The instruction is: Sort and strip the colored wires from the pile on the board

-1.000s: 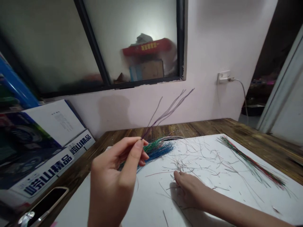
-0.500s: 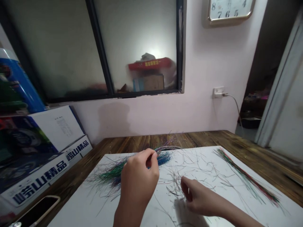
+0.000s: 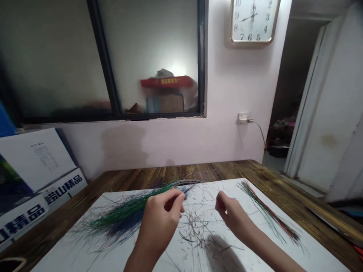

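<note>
My left hand (image 3: 164, 213) is in a pinch, thumb against fingertips, over the right end of a loose heap of thin green and blue wires (image 3: 124, 211). Whatever sits between its fingertips is too fine or hidden to tell. To the right, my right hand (image 3: 231, 211) is also pinched closed, raised above the white sheet (image 3: 170, 260) and casting a shadow. Nothing can be made out in its fingers. Short dark wire scraps (image 3: 195, 228) lie scattered between and below the hands. A narrower bundle of red and green wires (image 3: 273, 213) lies at the sheet's right side.
The sheet covers much of a dark wooden table (image 3: 227, 168) against the wall. Printed cartons (image 3: 42, 181) stand at the left, with a phone's edge (image 3: 13, 262) near the bottom corner. A cable (image 3: 259, 130) hangs from a wall socket beyond the table.
The view has swung right and slightly up. My right hand has risen and moved away toward the sheet's far side. My left hand remains pinched by the wire heap.
</note>
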`<action>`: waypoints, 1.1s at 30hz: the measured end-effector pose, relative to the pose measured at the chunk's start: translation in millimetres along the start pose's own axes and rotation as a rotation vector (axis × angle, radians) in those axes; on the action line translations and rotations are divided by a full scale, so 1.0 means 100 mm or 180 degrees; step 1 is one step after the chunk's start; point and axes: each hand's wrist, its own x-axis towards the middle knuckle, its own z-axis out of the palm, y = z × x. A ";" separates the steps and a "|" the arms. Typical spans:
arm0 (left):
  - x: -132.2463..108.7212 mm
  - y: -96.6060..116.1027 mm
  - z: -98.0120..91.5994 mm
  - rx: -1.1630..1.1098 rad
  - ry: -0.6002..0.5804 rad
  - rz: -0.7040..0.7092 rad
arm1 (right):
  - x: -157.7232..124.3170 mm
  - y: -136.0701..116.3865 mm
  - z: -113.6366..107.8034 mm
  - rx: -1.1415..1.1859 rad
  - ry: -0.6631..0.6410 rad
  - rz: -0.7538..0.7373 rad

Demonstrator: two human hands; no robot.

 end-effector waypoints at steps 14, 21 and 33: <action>-0.20 0.26 0.50 -0.2110 -0.0641 -0.0504 | -0.29 -0.80 -0.48 0.2658 0.0484 -0.0039; -0.31 0.34 0.65 -0.1516 -0.0502 -0.0148 | -0.31 -0.84 -0.36 0.3202 0.0421 0.0219; -0.35 0.32 0.62 -0.0759 -0.0139 0.0456 | -0.32 -0.81 -0.25 0.2953 0.0744 0.0035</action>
